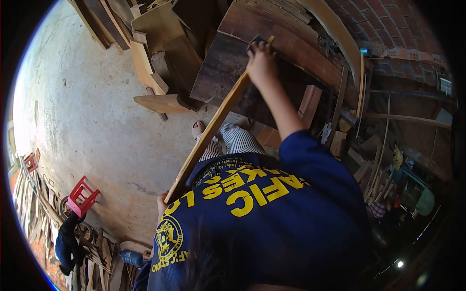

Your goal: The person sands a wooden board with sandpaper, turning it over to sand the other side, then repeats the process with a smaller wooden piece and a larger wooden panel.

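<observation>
A long, narrow wooden strip slants across the view, its far end over a dark wooden bench top and its near end against my shirt. At the far end, my right hand is closed round a small dark block that lies against the strip. I cannot make out what kind of block it is. My left hand grips the near end at my side, with its fingers partly hidden by the strip and shirt.
Boards and wooden pieces are piled left of the bench. A reddish wooden block lies to the right, near stacked scraps. On the concrete floor stands a red plastic stool. A brick wall rises at the upper right.
</observation>
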`<state>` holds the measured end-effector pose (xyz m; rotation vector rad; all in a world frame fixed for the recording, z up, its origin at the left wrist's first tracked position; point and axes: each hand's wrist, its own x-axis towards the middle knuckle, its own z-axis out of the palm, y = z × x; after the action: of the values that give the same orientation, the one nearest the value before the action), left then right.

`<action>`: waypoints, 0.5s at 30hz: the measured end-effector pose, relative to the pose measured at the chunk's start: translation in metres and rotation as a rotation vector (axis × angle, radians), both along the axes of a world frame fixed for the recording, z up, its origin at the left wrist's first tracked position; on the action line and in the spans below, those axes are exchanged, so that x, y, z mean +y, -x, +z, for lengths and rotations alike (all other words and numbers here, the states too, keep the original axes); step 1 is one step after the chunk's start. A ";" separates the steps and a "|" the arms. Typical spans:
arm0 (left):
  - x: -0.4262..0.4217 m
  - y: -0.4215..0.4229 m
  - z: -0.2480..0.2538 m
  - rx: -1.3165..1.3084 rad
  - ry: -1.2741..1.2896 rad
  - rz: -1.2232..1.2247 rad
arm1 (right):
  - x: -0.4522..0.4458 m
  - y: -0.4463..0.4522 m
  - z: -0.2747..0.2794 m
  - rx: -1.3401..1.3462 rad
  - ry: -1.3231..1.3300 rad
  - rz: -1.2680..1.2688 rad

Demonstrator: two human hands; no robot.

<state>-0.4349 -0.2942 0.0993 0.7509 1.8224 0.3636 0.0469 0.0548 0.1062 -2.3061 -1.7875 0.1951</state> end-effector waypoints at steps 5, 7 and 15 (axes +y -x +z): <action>0.052 -0.029 0.040 -0.187 -0.015 0.189 | 0.039 -0.062 -0.011 0.234 0.035 -0.122; 0.071 -0.047 0.068 -0.102 -0.009 -0.021 | 0.011 -0.025 0.014 0.430 0.018 -0.126; 0.085 -0.052 0.067 -0.352 0.109 0.429 | -0.155 0.087 0.081 1.089 0.221 0.217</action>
<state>-0.3826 -0.2090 0.1665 0.1952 1.6398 0.6267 -0.0396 -0.0999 0.1871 -1.5182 -1.3971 1.4084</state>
